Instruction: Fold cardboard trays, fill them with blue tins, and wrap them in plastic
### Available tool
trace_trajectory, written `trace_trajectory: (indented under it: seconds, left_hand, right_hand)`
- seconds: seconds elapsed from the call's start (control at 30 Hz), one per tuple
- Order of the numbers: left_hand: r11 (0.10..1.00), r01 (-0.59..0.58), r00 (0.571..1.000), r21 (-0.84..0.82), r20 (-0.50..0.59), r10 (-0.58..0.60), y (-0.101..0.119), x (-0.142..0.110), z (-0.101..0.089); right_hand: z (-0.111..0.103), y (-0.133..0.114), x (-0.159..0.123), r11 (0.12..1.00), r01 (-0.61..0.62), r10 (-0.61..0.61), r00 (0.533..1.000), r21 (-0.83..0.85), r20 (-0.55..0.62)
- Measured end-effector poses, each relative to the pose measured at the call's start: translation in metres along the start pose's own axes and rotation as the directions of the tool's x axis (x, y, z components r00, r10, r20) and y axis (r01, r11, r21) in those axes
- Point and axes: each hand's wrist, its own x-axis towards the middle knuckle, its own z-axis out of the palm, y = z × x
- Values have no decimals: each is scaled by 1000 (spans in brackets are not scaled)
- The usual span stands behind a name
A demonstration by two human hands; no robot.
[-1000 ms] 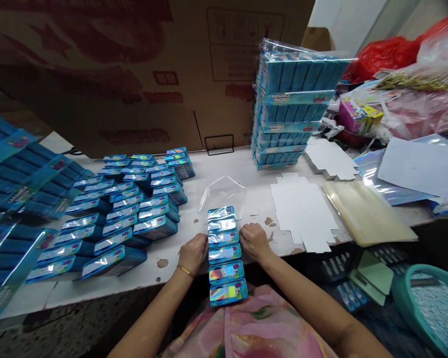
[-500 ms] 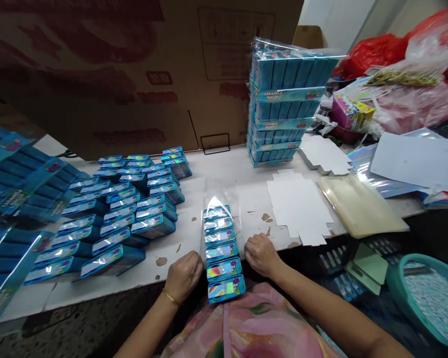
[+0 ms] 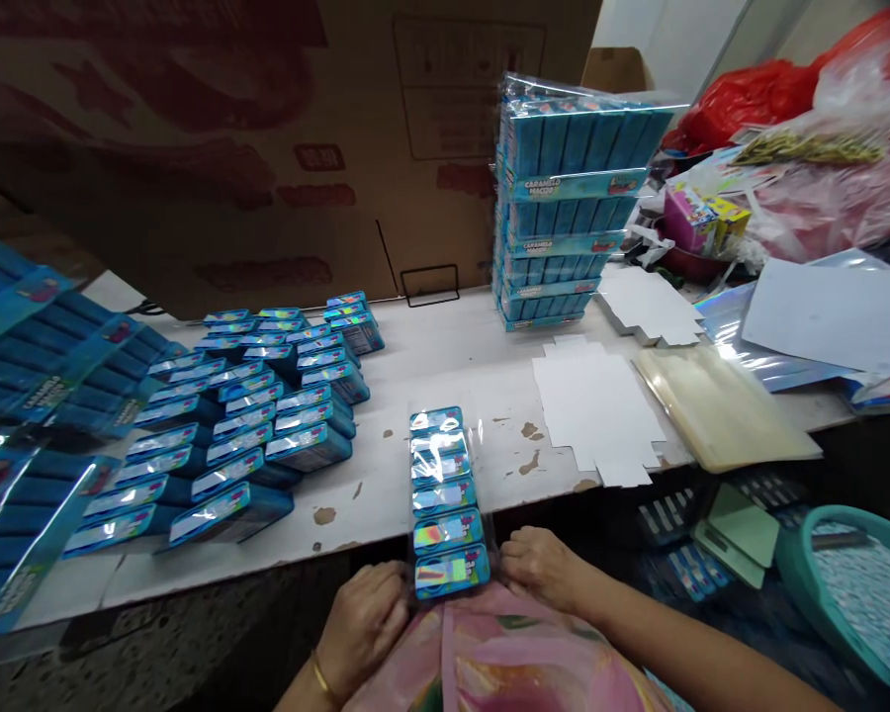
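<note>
A row of several small blue boxes (image 3: 445, 532) runs from the table's front edge toward my body, inside a clear plastic bag (image 3: 439, 445) whose shiny film lies over their tops. My left hand (image 3: 367, 615) is closed at the near left end of the row, pinching the bag's edge. On the opposite side my right hand (image 3: 541, 566) is also closed, with the film stretched to its fingers. The nearest box rests against my floral clothing. Both fingertips are partly hidden.
Loose blue boxes (image 3: 241, 425) stand in rows at left beside wrapped packs (image 3: 44, 366). Behind are a wrapped stack (image 3: 564, 213) and a large carton (image 3: 229, 148). Flat white card blanks (image 3: 597, 405), plastic sheets (image 3: 719, 405) and a teal basin (image 3: 793, 564) are at right.
Both hands have moved down toward my body along the row's sides. The clear bag has slid nearer over the boxes, and its loose far end has drawn in against the farthest box.
</note>
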Motion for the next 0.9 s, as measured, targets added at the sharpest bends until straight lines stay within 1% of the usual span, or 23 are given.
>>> trace_trajectory:
  seconds: [0.07, 0.1, 0.17, 0.2, 0.3, 0.37, 0.4, 0.43, 0.47, 0.5, 0.53, 0.57, 0.6, 0.63, 0.67, 0.7, 0.73, 0.77, 0.83, 0.9]
  left_hand:
    - [998, 14, 1000, -68, 8, -13, -7, 7, -6]
    - [995, 53, 998, -85, -15, -54, -13, 11, -10]
    - [982, 174, 977, -76, -113, -182, -29, 17, -17]
    - [970, 236, 954, -55, -174, -242, -39, 20, -20]
    - [903, 427, 853, 36, -348, -389, -71, 28, -28]
    - [861, 504, 800, 69, -412, -435, -87, 29, -30]
    - [838, 541, 773, 66, -433, -465, -93, 28, -29]
    - [808, 587, 737, 50, -447, -507, -96, 24, -28]
    - [773, 634, 695, 22, -456, -557, -97, 19, -25]
    - [742, 670, 657, -13, -454, -601, -96, 13, -21]
    - [723, 690, 634, -45, -444, -633, -92, 6, -17]
    - [723, 688, 637, -63, -425, -643, -87, -1, -11]
    - [742, 668, 664, -62, -402, -631, -82, -7, -5]
    - [767, 640, 700, -44, -378, -605, -76, -12, 0]
    - [784, 621, 730, -8, -358, -582, -70, -16, 6]
    - [785, 618, 748, 40, -339, -571, -65, -18, 10]
    - [774, 627, 754, 89, -322, -573, -61, -19, 13]
    - [757, 640, 754, 135, -302, -584, -57, -19, 15]
    - [724, 657, 751, 208, -261, -607, -51, -17, 16]
    - [698, 668, 744, 258, -235, -625, -46, -13, 14]
  right_hand:
    - [-2, -4, 13, 999, 27, -27, 1000, 33, -12]
    - [-4, -8, 22, 998, 42, -42, 999, 56, -15]
    - [-8, -22, 47, 994, 62, -61, 998, 87, -19]
    - [-9, -30, 61, 994, 66, -64, 998, 89, -26]
    - [-6, -59, 106, 996, 55, -50, 997, 67, -62]
    - [-2, -73, 128, 997, 36, -31, 997, 73, -64]
    - [-1, -76, 134, 995, 33, -27, 998, 94, -62]
    - [-3, -76, 137, 991, 36, -27, 997, 129, -73]
    - [-6, -71, 136, 984, 42, -21, 993, 176, -117]
    - [-12, -62, 132, 972, 42, 5, 980, 232, -200]
    - [-21, -49, 127, 955, 40, 55, 951, 295, -306]
    - [-31, -33, 121, 933, 18, 151, 887, 359, -437]
    - [-42, -14, 117, 903, -43, 292, 790, 427, -540]
    - [-53, 6, 114, 870, -94, 408, 691, 485, -597]
    - [-62, 25, 113, 838, -142, 493, 609, 526, -621]
    - [-69, 43, 115, 806, -180, 551, 576, 563, -604]
    - [-74, 58, 118, 760, -203, 604, 571, 617, -556]
    - [-77, 69, 121, 711, -225, 646, 582, 666, -494]
    - [-77, 82, 128, 610, -253, 689, 637, 751, -345]
    - [-74, 83, 132, 512, -262, 699, 681, 818, -219]
